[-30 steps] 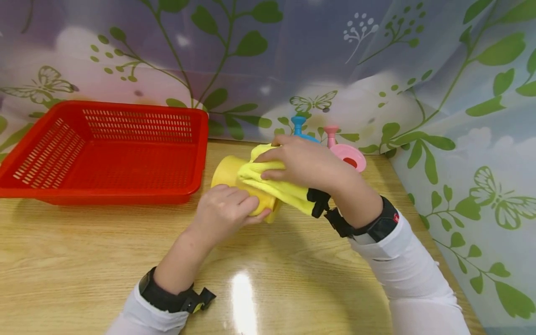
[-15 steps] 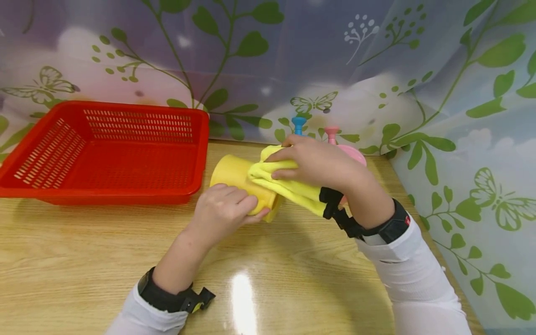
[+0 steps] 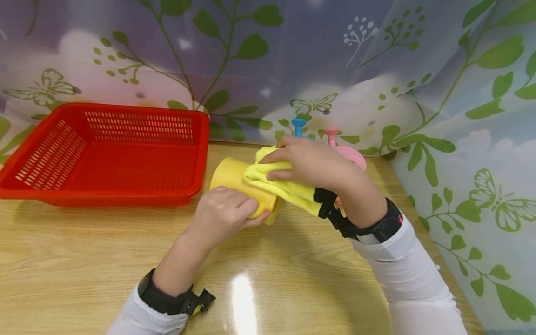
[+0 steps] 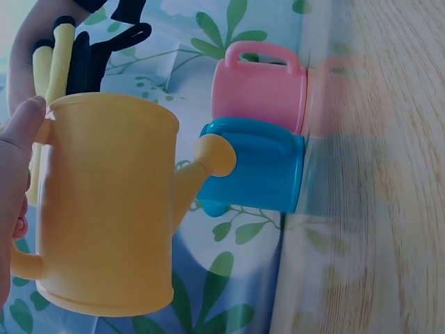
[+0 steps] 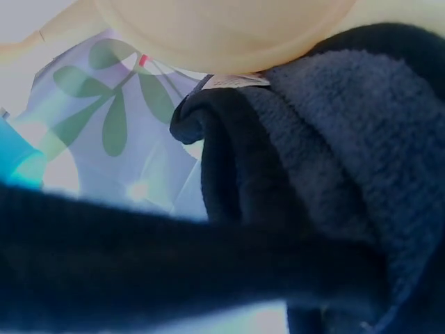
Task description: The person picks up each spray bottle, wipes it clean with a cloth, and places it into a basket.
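Right of the red basket (image 3: pixel 104 194), the left hand (image 3: pixel 224 207) curls round the handle (image 4: pixel 26 266) of a yellow watering can (image 3: pixel 228 175); the right hand (image 3: pixel 311 162) grips a yellow cloth (image 3: pixel 289 189) against it, apparently wiping; the next stroke likely needs both holds kept steady

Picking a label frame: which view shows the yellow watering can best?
Left wrist: the yellow watering can shows nearly whole, spout included. Head: the left hand and cloth cover parts. Right wrist: only a cropped, curved edge.
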### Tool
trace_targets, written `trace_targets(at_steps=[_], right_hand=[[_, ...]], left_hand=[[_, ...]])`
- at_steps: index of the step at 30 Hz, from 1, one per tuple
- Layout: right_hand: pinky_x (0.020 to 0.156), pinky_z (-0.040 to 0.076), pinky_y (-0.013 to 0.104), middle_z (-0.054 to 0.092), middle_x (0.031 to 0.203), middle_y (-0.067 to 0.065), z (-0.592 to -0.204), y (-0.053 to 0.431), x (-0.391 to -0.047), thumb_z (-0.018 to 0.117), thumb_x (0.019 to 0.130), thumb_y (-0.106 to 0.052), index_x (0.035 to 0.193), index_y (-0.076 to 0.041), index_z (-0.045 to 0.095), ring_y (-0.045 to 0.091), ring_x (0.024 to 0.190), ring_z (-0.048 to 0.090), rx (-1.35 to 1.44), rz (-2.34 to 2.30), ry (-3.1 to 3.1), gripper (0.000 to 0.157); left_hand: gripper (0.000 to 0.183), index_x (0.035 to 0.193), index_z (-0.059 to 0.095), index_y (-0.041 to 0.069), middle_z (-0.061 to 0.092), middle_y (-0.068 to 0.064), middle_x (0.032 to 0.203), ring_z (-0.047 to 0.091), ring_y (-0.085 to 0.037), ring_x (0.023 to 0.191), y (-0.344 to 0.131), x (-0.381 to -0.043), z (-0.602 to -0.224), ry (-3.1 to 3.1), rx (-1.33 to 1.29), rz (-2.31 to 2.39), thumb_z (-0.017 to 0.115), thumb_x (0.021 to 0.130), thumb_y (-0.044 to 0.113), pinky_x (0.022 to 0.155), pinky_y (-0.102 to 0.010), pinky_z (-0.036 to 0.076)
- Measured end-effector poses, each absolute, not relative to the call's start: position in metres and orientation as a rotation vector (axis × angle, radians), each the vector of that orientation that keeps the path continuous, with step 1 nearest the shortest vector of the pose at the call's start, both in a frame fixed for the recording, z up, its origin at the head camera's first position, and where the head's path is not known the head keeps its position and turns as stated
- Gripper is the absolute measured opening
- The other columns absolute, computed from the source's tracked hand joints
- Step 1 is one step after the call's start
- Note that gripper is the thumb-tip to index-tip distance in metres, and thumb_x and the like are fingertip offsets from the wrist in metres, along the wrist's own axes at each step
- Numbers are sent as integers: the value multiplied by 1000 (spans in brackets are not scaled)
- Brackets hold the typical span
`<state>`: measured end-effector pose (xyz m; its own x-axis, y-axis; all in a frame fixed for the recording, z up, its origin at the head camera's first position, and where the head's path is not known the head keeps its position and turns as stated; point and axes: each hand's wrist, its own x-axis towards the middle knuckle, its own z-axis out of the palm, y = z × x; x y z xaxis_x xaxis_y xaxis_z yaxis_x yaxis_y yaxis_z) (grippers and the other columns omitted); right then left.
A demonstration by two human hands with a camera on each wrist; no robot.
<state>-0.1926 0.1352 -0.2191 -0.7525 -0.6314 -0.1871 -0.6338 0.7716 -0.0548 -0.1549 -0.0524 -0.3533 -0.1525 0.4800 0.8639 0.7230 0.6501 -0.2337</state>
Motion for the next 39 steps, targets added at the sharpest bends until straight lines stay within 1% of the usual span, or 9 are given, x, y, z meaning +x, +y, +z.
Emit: trace_targets(at_steps=[3,9,15,19,20,21,28,35,39], right_hand=[[68,45,31,54,111,2,-221,133,-195,60,94,-40,129,-24,62,19,91,53,-1034,4,2774,39],[79,47,33,58,118,4,-220,123,-199,61,94,-38,129,-23,62,20,101,55,-1066,-18,2752,38],[77,47,34,58,117,2,-220,108,-207,61,94,-39,129,-25,62,20,101,54,-1072,0,2742,38],[77,47,34,58,118,2,-222,101,-210,60,94,-42,128,-27,62,20,101,55,-1083,19,2751,38],[75,47,33,57,115,2,-223,100,-211,60,94,-42,128,-27,62,19,98,54,-1084,18,2751,38],[75,47,33,57,116,2,-224,99,-212,59,94,-42,129,-27,62,19,98,54,-1081,14,2750,38],[74,47,32,56,119,2,-229,91,-219,58,95,-42,131,-27,60,19,96,55,-1079,-28,2738,40],[77,47,33,57,120,3,-235,82,-224,57,95,-43,132,-27,60,19,97,55,-1068,-42,2744,40],[77,47,32,56,121,2,-238,78,-226,56,95,-45,133,-28,59,19,96,55,-1057,-51,2738,41]], left_hand=[[44,59,42,14,37,5,46,31,-10,40,-52,-154,-353,-1806,-972,-287,54,95,36,41,-21,31],[43,59,43,15,38,5,47,33,-9,40,-51,-153,-354,-1812,-994,-293,53,95,35,42,-21,34],[43,60,43,15,38,5,48,34,-10,41,-52,-152,-352,-1814,-999,-302,53,96,36,40,-21,29],[42,60,43,15,39,5,48,36,-10,41,-51,-151,-351,-1807,-1000,-309,54,95,36,41,-21,32],[42,60,43,15,39,5,48,36,-10,41,-51,-151,-351,-1807,-1003,-311,55,95,36,41,-21,32],[42,60,43,15,39,5,48,36,-10,41,-51,-151,-351,-1805,-1007,-314,55,94,36,41,-21,33],[40,61,43,15,38,6,47,36,-8,41,-48,-151,-352,-1803,-1037,-343,58,93,34,41,-20,29],[41,61,43,15,38,6,48,37,-8,41,-46,-150,-352,-1799,-1051,-338,55,95,35,41,-20,29],[42,61,43,14,37,6,48,36,-8,41,-45,-149,-354,-1797,-1059,-349,52,96,35,41,-19,29]])
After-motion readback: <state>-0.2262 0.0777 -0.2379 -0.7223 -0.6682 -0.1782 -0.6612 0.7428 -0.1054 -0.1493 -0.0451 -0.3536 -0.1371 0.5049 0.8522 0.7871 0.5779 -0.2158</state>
